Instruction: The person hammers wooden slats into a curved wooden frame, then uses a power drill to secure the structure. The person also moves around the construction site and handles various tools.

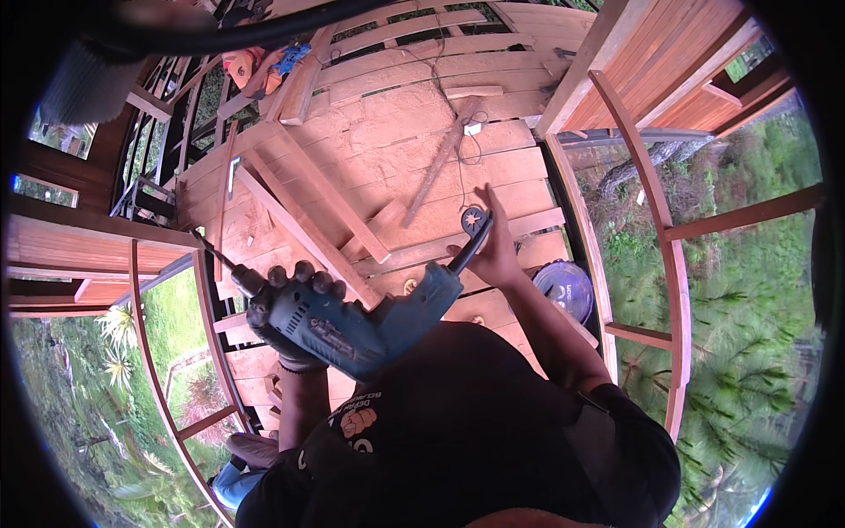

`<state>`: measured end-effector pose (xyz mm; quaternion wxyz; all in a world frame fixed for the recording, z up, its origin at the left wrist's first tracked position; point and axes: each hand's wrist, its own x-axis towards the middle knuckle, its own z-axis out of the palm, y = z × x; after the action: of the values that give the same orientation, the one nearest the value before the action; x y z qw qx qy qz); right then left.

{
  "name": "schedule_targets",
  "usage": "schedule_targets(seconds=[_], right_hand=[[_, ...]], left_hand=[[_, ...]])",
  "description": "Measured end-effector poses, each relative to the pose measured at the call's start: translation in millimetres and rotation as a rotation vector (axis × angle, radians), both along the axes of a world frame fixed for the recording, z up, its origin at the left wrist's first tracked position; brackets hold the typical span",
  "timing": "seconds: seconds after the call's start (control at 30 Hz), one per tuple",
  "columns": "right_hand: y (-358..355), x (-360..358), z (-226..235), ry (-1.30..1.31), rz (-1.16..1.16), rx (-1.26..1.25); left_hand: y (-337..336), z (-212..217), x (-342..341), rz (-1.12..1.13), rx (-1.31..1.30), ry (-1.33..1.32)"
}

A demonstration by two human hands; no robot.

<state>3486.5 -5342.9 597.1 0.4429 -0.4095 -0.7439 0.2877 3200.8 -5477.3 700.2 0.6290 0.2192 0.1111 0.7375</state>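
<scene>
Left hand (295, 308), gloved, was closed around a blue power drill (352, 326) at chest height — bit aimed at the window frame (207, 290). Right hand (493, 251) pinched the cord's black plug (473, 220) over the plank floor (396, 141). Judged: powering-up step — next calls for a socket.

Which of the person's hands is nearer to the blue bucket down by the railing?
The right hand. It rests on the planks just up and left of the blue bucket, while the left hand grips the blue drill well off to the left.
</scene>
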Motion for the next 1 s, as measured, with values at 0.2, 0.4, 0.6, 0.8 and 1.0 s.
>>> schedule_targets(seconds=[0.2, 0.4, 0.6, 0.8, 1.0], right_hand=[[76, -5, -122, -0.438, 0.277, -0.438], [158, 148, -116, -0.228, -0.659, -0.552], [188, 131, 71, 0.724, -0.761, 0.250], [202, 155, 169, 0.634, -0.886, 0.896], [282, 180, 185, 0.096, -1.151, 0.589]], left_hand=[[23, 43, -66, 0.062, 0.269, -0.292], [-15, 32, -191, 0.566, 0.399, -0.173], [-8, -24, -229, 0.376, 0.278, -0.747], [87, 18, -163, -0.004, 0.378, -1.284], [152, -7, -167, -0.766, 0.552, -2.040]])
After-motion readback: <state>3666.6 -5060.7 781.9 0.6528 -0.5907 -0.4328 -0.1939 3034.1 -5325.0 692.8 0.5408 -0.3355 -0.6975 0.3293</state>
